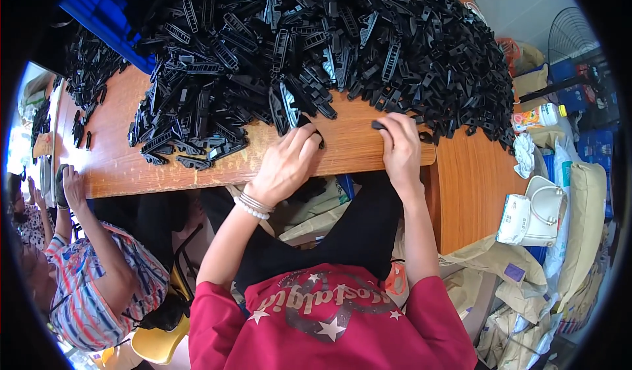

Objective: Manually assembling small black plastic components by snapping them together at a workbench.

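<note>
Black plastic ladder-shaped clips lie heaped [316, 47] across the orange-brown wooden table [474, 179], close enough that the left hand [289, 159] curls on one small black piece [317, 137] while the right hand [398, 143] pinches another [377, 126] at the near edge.

black plastic parts [329, 47], brown table [474, 179], red shirt [336, 324]

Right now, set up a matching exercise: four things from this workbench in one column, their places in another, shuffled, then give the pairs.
Things
1. left hand
2. right hand
3. white bag
4. blue crate

Places
A. far left, behind the pile
B. table's right end
C. fingers curled at the heap's near edge
D. pinching a small black part

Pairs: 1-C, 2-D, 3-B, 4-A
</note>
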The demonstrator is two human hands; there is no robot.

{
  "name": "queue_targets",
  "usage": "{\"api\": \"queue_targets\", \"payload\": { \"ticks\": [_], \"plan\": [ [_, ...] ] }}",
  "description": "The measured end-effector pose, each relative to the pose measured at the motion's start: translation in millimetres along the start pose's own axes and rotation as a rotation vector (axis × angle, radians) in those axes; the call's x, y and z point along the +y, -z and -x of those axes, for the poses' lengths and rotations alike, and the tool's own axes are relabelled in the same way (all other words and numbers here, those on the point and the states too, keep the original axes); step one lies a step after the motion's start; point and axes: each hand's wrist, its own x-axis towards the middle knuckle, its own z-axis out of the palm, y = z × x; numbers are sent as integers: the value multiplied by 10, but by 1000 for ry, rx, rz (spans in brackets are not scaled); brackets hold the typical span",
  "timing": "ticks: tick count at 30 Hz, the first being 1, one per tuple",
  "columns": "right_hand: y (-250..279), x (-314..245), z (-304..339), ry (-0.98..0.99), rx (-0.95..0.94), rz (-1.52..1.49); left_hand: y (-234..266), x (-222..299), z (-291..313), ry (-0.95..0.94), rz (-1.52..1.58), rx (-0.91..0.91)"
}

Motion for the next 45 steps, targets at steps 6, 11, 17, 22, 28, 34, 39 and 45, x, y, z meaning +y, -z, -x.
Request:
{"api": "queue_targets", "payload": {
  "ticks": [6,11,17,22,28,34,39,45],
  "plan": [
    [-174,-325,37,-83,98,119,-94,187,323,473,547,341],
    [-315,-355,34,37,-47,112,89,291,267,563,534,165],
    [-215,-283,83,8,-51,-41,143,116,263,370,196,89],
    [-54,-431,23,-143,-445,-572,125,53,304,410,212,47],
    [-212,-494,-30,25,-407,-596,140,35,243,355,285,16],
    [-203,-579,134,-10,-398,-646,139,-21,243,278,401,-23],
    [4,-531,297,-91,-164,-428,41,134,55,382,179,30],
    [413,258,261,-360,90,337,-86,269,-101,309,-168,17]
  ]
}}
